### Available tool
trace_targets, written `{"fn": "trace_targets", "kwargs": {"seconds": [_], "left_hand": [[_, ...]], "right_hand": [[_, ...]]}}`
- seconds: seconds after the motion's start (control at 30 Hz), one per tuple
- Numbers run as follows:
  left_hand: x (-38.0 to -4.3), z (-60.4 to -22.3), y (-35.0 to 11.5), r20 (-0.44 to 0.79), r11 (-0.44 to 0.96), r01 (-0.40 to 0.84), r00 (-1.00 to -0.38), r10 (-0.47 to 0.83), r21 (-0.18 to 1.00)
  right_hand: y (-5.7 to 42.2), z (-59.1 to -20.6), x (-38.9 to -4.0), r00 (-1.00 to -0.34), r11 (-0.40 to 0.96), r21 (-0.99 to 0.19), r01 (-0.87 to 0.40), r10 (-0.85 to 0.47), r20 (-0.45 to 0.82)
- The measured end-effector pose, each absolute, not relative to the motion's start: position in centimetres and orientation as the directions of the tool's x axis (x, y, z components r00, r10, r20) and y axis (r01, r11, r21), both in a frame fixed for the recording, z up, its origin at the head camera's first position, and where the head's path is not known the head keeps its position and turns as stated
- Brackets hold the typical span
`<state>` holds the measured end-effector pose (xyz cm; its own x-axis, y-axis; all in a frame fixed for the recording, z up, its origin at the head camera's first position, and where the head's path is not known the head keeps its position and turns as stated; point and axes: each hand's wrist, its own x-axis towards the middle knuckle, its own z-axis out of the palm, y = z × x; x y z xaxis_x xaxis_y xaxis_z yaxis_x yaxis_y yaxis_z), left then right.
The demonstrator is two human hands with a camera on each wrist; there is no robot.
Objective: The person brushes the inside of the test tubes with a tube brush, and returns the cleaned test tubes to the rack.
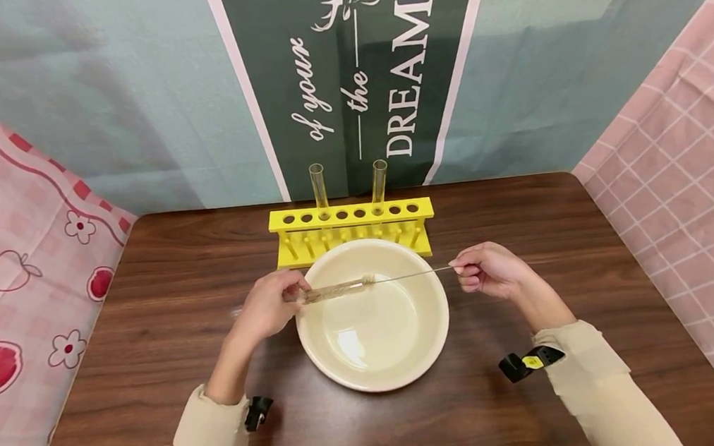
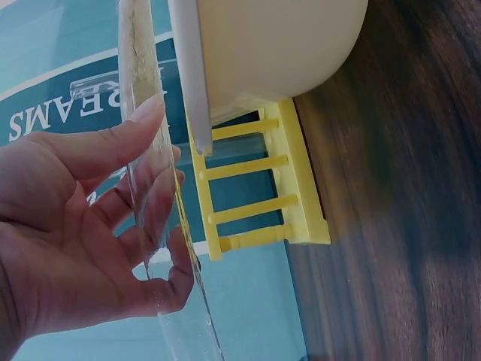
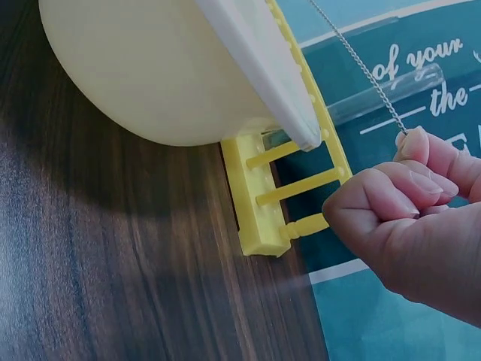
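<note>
Over the cream basin [image 1: 399, 340], my left hand [image 1: 271, 305] holds a clear glass test tube [image 1: 337, 290] almost level, its mouth toward the right. A test tube brush [image 1: 369, 279] has its pale bristles in the tube, with a tuft showing at the mouth. My right hand [image 1: 490, 269] pinches the far end of its thin twisted wire [image 3: 361, 64], just right of the basin's rim. In the left wrist view, the thumb and fingers wrap the tube [image 2: 139, 53], and its lower end extends past the hand.
Behind the basin stands a yellow test tube rack [image 1: 352, 221]. Two upright glass tubes, one left [image 1: 319, 192] and one right [image 1: 380, 187], stand in it. The brown wooden table [image 1: 590, 266] meets printed cloth at the back and both sides.
</note>
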<state>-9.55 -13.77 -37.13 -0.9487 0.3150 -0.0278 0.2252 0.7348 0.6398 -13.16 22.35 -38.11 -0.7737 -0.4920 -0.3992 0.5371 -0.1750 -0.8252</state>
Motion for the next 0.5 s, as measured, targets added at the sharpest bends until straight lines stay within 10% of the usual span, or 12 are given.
{"fn": "trace_targets", "kwargs": {"seconds": [0.5], "left_hand": [[-9.3, -37.2, -15.7, -0.034, 0.727, 0.213, -0.951, 0.309, 0.653]], "right_hand": [[24.9, -38.4, -12.9, -0.753, -0.235, -0.818, 0.526, -0.576, -0.319]]}}
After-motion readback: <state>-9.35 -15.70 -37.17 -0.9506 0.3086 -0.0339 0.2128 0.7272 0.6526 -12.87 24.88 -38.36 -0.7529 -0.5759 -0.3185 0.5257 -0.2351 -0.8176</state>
